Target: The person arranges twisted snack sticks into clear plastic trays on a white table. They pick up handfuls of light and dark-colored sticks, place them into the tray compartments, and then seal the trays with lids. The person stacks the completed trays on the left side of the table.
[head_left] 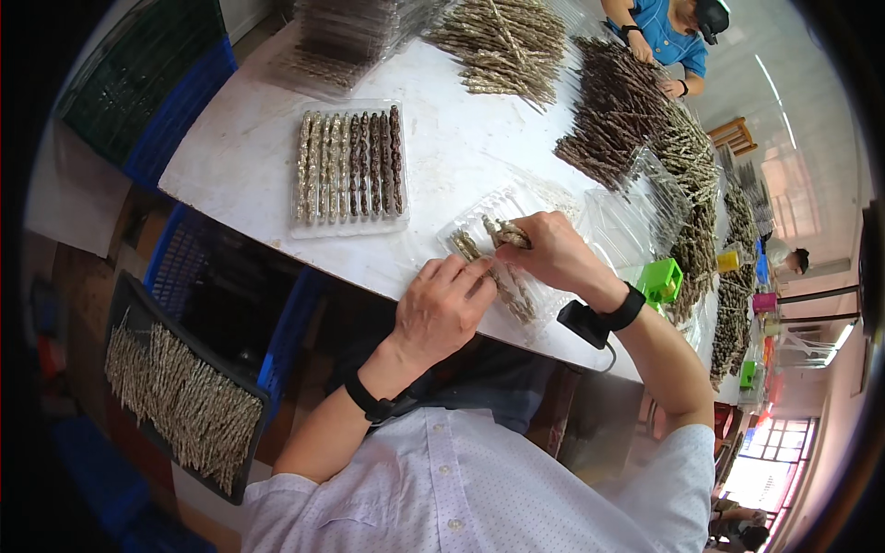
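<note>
At the table's front edge lies a clear plastic tray (449,230) with a few beige twisted sticks (516,293) in its grooves. My right hand (556,256) is closed around a small bunch of beige twisted sticks (502,230), their ends poking out to the left above the tray. My left hand (444,302) has its fingers bent and pressed together over a stick in the tray; its fingertips are partly hidden. Farther left, a filled clear tray (350,230) holds a row of beige sticks beside a row of dark brown ones.
Stacked clear trays (346,46) stand at the far left. Heaps of beige sticks (498,41) and dark sticks (613,120) cover the back and right. A green box (660,281) is near my right wrist. A co-worker (668,41) handles sticks opposite. A black tray of sticks (180,396) sits lower left.
</note>
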Demonstrator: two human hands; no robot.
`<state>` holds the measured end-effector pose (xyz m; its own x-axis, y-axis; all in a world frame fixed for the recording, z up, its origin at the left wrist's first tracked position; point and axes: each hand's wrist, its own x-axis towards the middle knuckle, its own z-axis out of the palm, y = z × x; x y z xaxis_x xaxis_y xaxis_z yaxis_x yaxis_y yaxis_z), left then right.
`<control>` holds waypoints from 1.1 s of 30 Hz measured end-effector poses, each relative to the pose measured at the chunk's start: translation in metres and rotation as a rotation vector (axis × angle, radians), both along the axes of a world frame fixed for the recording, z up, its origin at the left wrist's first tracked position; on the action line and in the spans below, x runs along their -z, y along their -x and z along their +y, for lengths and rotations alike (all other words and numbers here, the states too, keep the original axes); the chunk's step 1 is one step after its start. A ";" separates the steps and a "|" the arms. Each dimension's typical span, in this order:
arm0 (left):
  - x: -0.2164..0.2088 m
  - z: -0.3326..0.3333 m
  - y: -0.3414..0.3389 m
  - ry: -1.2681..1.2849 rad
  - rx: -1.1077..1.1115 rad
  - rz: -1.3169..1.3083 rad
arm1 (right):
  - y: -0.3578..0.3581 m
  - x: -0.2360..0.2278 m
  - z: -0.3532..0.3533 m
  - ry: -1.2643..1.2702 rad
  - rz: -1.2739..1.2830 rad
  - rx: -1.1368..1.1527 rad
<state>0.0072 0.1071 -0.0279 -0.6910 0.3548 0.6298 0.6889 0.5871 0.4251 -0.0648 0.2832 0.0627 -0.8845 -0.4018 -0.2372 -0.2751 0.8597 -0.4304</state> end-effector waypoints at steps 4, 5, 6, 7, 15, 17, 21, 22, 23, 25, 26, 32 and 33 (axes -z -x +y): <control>-0.001 -0.001 -0.001 -0.011 0.010 -0.008 | 0.004 0.021 0.000 -0.037 0.017 -0.067; 0.000 -0.001 -0.001 -0.018 0.008 -0.010 | 0.004 0.021 -0.001 -0.035 0.021 -0.058; 0.000 0.000 -0.001 -0.025 0.006 -0.012 | 0.003 0.019 0.000 -0.033 0.025 -0.049; -0.001 0.000 -0.002 -0.033 0.004 -0.016 | 0.004 0.018 0.000 -0.063 0.034 -0.053; 0.003 0.000 -0.003 -0.070 0.000 -0.002 | 0.000 -0.031 0.006 -0.003 0.060 -0.026; 0.003 -0.001 -0.003 -0.079 -0.003 0.012 | -0.006 -0.059 -0.006 0.122 -0.178 0.093; 0.004 0.000 -0.003 -0.066 -0.008 0.014 | -0.006 -0.076 -0.008 0.098 -0.208 0.032; 0.005 0.000 -0.002 -0.072 -0.008 0.015 | -0.005 -0.074 -0.007 0.086 -0.180 0.016; 0.006 0.000 -0.002 -0.078 -0.008 0.016 | -0.004 -0.070 -0.006 0.074 -0.152 -0.001; 0.006 0.000 -0.002 -0.088 -0.006 0.019 | -0.004 -0.066 -0.004 0.060 -0.115 -0.014; 0.006 0.001 -0.002 -0.091 -0.005 0.020 | -0.004 -0.064 -0.003 0.059 -0.107 -0.011; 0.005 0.001 -0.003 -0.081 -0.016 0.023 | -0.007 -0.057 -0.008 0.086 -0.077 -0.014; 0.006 0.002 -0.003 -0.080 -0.019 0.027 | -0.007 -0.054 -0.008 0.097 -0.056 -0.032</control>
